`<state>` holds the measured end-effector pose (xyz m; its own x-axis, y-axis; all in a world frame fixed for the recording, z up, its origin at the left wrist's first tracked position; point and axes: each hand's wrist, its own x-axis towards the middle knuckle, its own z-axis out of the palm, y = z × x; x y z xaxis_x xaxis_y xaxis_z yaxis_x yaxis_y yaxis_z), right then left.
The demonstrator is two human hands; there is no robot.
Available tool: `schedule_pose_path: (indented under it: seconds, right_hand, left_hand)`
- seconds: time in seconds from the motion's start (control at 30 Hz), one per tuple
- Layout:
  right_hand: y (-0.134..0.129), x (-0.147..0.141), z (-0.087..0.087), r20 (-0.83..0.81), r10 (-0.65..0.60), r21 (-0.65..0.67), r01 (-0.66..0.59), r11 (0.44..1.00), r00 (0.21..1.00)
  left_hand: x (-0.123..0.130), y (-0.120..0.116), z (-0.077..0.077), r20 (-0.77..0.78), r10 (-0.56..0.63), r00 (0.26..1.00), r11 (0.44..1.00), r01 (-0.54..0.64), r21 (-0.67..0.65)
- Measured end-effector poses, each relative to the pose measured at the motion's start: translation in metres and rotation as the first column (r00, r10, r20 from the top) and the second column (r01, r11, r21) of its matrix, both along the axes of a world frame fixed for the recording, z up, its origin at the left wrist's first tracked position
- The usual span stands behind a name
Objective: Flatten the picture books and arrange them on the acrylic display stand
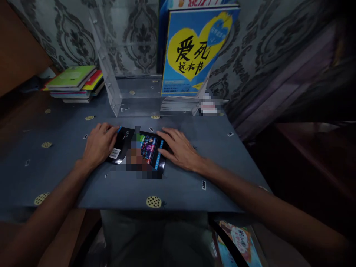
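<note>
A dark book or magazine [160,157] with coloured pictures and a white barcode lies on the grey-blue tablecloth [178,193], partly blurred out by pixels. At its left edge rests my left hand [100,144], the fingers curled close together with the tips on the cover; whether they pinch the edge is hard to tell. My right hand [179,150] lies at the right edge, its fingers spread and the fingertips touching the cover.
Behind stands a clear acrylic rack [112,87] holding a blue book with a yellow heart [183,55]. A stack of books [73,79] sits at the back left. Below the table's right front, another book [239,241] shows.
</note>
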<state>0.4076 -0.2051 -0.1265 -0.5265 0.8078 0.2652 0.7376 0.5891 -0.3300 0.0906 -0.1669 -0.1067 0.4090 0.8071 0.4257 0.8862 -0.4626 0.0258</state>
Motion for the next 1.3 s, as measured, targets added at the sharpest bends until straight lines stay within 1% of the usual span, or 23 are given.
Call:
schedule_pose_path:
  seconds: [0.07, 0.13, 0.23, 0.33, 0.47, 0.53, 0.6, 0.67, 0.7, 0.77, 0.87, 1.0, 1.1, 1.2, 1.27, 1.3]
  right_hand:
    - [-0.012, 0.0, 0.0, 0.007, 0.032, -0.007, -0.032, 0.999, 0.999]
    - [-0.019, -0.001, 0.0, 0.028, 0.057, -0.028, -0.056, 0.998, 0.998]
    - [-0.023, -0.004, 0.0, 0.045, 0.054, -0.073, -0.051, 0.996, 0.998]
    - [-0.019, -0.005, -0.001, 0.031, 0.021, -0.089, -0.018, 0.996, 0.999]
    - [-0.011, -0.002, 0.001, -0.009, -0.02, -0.077, 0.02, 0.997, 1.0]
    - [-0.007, -0.001, 0.002, -0.029, -0.038, -0.079, 0.036, 0.996, 0.999]
    - [-0.003, 0.001, 0.002, -0.045, -0.052, -0.081, 0.048, 0.996, 0.998]
    - [0.001, 0.002, 0.002, -0.065, -0.062, -0.069, 0.057, 0.996, 0.996]
    - [0.002, 0.002, 0.001, -0.079, -0.063, -0.058, 0.059, 0.997, 0.995]
    - [0.003, 0.003, 0.001, -0.104, -0.053, -0.039, 0.049, 0.998, 0.993]
    - [0.002, 0.004, 0.0, -0.107, -0.028, -0.024, 0.026, 0.999, 0.994]
    - [0.0, 0.004, 0.003, -0.102, -0.021, -0.008, 0.02, 1.0, 0.995]
    - [-0.001, 0.004, 0.004, -0.105, -0.014, -0.003, 0.014, 1.0, 0.994]
    - [0.0, 0.005, 0.006, -0.135, 0.001, -0.011, -0.003, 1.0, 0.991]
    - [0.001, 0.008, 0.008, -0.189, 0.012, -0.037, -0.019, 0.999, 0.982]
    - [0.001, 0.01, 0.009, -0.228, 0.015, -0.053, -0.028, 0.998, 0.974]
  left_hand:
    - [0.011, -0.008, 0.004, -0.003, -0.055, 0.998, 0.998, 0.055, 0.027]
    - [0.023, -0.015, 0.006, -0.01, -0.13, 0.991, 0.991, 0.13, 0.015]
    - [0.035, -0.02, 0.005, -0.038, -0.225, 0.974, 0.974, 0.225, -0.017]
    - [0.037, -0.021, 0.003, -0.037, -0.271, 0.962, 0.962, 0.268, -0.056]
    - [0.035, -0.02, 0.003, 0.014, -0.328, 0.944, 0.939, 0.328, -0.103]
    - [0.033, -0.021, 0.003, 0.033, -0.403, 0.915, 0.903, 0.403, -0.146]
    - [0.032, -0.023, 0.003, 0.04, -0.493, 0.869, 0.848, 0.49, -0.2]
    - [0.029, -0.026, 0.001, 0.035, -0.553, 0.833, 0.803, 0.543, -0.246]
    - [0.028, -0.028, 0.001, 0.026, -0.566, 0.824, 0.791, 0.552, -0.263]
    - [0.026, -0.03, 0.0, -0.004, -0.567, 0.824, 0.79, 0.543, -0.283]
    - [0.025, -0.034, -0.003, -0.074, -0.551, 0.831, 0.811, 0.513, -0.28]
    - [0.025, -0.041, -0.008, -0.169, -0.551, 0.817, 0.832, 0.52, -0.195]
    - [0.023, -0.045, -0.009, -0.145, -0.549, 0.823, 0.836, 0.537, -0.112]
    - [0.026, -0.048, 0.001, -0.038, -0.522, 0.852, 0.851, 0.517, -0.092]
    - [0.032, -0.05, 0.014, 0.04, -0.465, 0.884, 0.877, 0.466, -0.115]
    - [0.036, -0.052, 0.023, 0.084, -0.416, 0.905, 0.895, 0.424, -0.139]
